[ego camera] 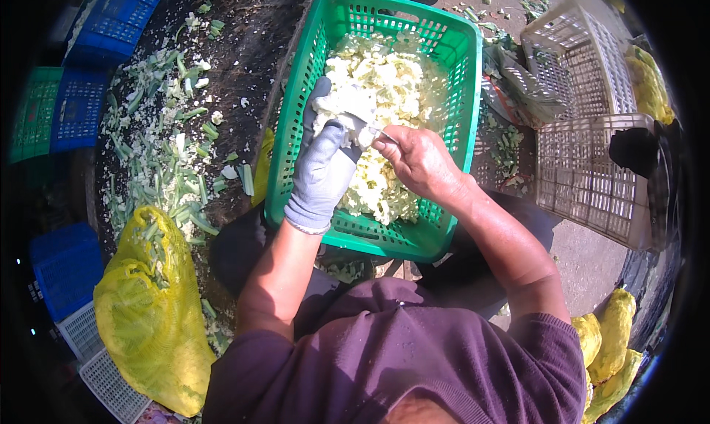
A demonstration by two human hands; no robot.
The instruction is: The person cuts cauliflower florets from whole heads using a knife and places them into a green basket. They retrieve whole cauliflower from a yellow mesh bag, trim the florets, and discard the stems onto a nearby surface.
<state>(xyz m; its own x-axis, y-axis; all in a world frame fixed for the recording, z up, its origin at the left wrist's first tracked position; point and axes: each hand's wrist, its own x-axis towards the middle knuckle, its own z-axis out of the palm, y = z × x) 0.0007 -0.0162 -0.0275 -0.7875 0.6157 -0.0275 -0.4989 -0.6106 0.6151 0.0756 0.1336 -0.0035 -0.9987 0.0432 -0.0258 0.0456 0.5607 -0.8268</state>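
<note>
My left hand [324, 158], in a grey work glove, grips a piece of white cauliflower [346, 105] above the green plastic crate [274, 188]. The thumb presses on its near side. My bare right hand [419, 158] pinches a small knife [390, 137], its handle mostly hidden by the fingers. The blade lies against the cauliflower; how deep it sits I cannot tell. Below both hands, cut cauliflower florets [383, 196] fill much of the crate, which rests between my legs.
Leaf and stem scraps [166, 147] litter the dark surface at left. A yellow mesh bag [155, 335] of cauliflower stands there, near blue crates [80, 105]. White crates [591, 174] sit at right. More full yellow bags [610, 335] lie at lower right.
</note>
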